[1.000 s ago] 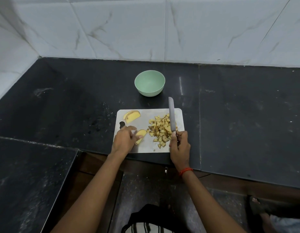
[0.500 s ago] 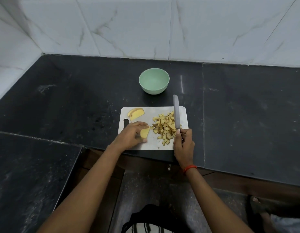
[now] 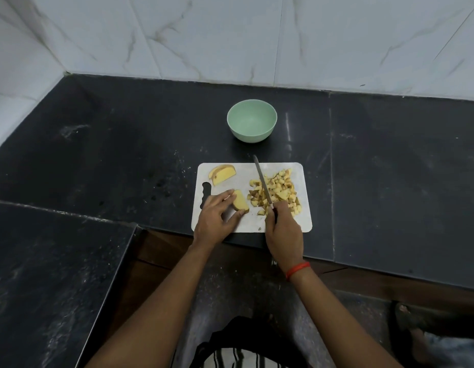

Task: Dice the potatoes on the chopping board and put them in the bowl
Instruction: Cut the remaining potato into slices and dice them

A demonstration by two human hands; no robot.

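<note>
A: Trying to work out the setup here. Why park the potato piece (image 3: 240,201) at the near left of the chopping board (image 3: 244,179), with the left hand (image 3: 216,217) curled round it and pinching it between thumb and fingers?

B: Probably to pin it flat for the next cut and stop it rolling. Over on the other side, gripping the knife (image 3: 262,181) by the handle in the right hand (image 3: 283,232), wrapped closed round it, blade angled away over the diced pile (image 3: 279,191). Looks like lining up to swing left onto that piece.

A: And shoving the diced pile over to the right side?

B: Clears cutting room in the middle, at a guess. Same deal with the 2 or 3 slices (image 3: 222,174) waiting at the far left corner: out of the way till needed.

A: Nothing in the bowl (image 3: 250,135) though?

B: Nope, looks empty, sitting just beyond the board on the counter (image 3: 390,168). Near enough for scooping later. So roughly mid-task: plenty diced, 1 piece in hand, slices left to do, no transfer yet.
</note>
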